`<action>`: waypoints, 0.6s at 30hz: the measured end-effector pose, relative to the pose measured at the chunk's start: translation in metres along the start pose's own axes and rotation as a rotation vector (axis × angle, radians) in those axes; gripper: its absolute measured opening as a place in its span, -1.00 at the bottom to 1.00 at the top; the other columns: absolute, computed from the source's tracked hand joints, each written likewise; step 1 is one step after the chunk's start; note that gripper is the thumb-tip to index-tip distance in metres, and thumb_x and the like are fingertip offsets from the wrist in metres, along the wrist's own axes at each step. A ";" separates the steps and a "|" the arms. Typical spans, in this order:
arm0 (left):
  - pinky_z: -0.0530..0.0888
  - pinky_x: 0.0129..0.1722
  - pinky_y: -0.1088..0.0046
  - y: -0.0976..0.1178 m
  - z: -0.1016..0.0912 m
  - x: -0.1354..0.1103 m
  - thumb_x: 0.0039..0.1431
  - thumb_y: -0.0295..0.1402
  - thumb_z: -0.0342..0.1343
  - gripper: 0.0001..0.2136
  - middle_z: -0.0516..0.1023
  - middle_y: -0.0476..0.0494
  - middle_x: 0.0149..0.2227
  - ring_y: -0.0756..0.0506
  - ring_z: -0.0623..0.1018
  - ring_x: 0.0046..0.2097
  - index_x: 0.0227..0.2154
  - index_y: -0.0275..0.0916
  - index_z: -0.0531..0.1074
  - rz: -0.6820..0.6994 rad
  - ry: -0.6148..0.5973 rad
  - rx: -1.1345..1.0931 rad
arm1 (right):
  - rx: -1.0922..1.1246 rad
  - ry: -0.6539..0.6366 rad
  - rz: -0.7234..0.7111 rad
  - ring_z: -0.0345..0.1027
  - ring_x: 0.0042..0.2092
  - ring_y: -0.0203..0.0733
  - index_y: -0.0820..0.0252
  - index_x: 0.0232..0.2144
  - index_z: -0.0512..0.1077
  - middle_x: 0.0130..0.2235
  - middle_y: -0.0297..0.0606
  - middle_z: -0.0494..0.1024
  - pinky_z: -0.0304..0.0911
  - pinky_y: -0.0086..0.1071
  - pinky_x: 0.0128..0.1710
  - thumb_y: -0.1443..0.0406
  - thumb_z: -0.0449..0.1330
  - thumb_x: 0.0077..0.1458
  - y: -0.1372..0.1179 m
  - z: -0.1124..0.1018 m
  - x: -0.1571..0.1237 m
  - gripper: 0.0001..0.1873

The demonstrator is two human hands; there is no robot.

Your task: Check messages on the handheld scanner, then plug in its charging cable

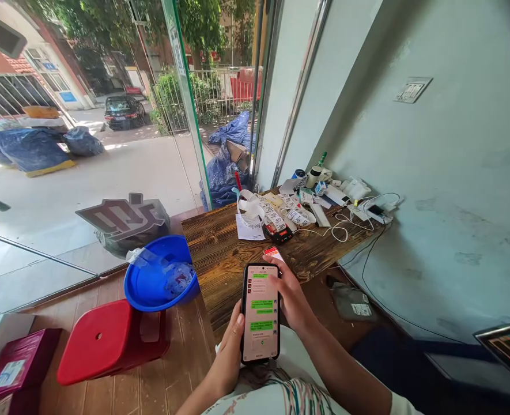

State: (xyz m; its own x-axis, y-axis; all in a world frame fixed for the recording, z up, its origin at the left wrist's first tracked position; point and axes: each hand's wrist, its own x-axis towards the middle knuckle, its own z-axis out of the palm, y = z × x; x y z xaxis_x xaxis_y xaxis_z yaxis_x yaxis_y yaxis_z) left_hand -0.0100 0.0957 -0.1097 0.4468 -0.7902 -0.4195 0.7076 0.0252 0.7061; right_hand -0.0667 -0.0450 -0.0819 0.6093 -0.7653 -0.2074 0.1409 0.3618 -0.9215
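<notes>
A black smartphone with a chat screen of green and white bubbles is held upright in front of me, over the near edge of a dark wooden table. My left hand grips its lower left side, thumb on the edge. My right hand holds its right side, thumb resting across the screen. A small red and white card lies on the table just beyond the phone's top.
Rolls of printed labels, a red-black device, bottles, white cables and chargers crowd the table's far end by the wall. A blue basin sits on a red stool at left. Glass front behind.
</notes>
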 end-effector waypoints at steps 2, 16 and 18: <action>0.02 0.26 0.03 -0.002 -0.002 -0.003 0.03 0.05 0.11 -0.38 0.34 -0.19 0.18 -0.32 0.18 0.25 0.13 -0.12 0.26 0.011 0.055 0.103 | -0.026 -0.004 0.026 0.35 -0.46 -0.24 0.12 -0.14 0.35 -0.40 -0.36 0.49 0.28 -0.37 -0.46 0.09 0.39 -0.27 -0.002 0.009 0.001 -0.40; 0.27 0.19 0.35 -0.004 -0.014 0.005 0.13 -0.03 0.04 -0.53 0.40 -0.05 0.13 -0.17 0.20 0.25 0.07 -0.08 0.34 0.107 0.041 0.012 | -0.420 -0.462 -0.296 -0.08 0.30 0.07 0.03 0.25 -0.10 0.26 -0.06 0.13 -0.11 0.04 0.25 -0.14 -0.15 0.15 0.034 -0.014 -0.032 -0.28; 0.45 0.03 0.36 -0.002 -0.012 0.005 0.15 -0.14 0.06 -0.51 0.43 -0.13 0.10 -0.20 0.31 0.18 0.13 -0.13 0.26 0.084 0.114 0.082 | -0.478 -0.502 -0.347 -0.17 0.32 0.13 0.10 0.28 -0.22 0.30 0.00 0.01 -0.13 0.08 0.25 -0.15 -0.20 0.15 0.043 -0.021 -0.038 -0.21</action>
State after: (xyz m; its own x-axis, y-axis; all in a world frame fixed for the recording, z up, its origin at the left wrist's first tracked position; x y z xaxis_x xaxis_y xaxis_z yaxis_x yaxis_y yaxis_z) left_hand -0.0026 0.0990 -0.1205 0.5653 -0.7124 -0.4160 0.6204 0.0348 0.7835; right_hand -0.0996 -0.0117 -0.1202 0.8887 -0.4187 0.1870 0.1052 -0.2109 -0.9718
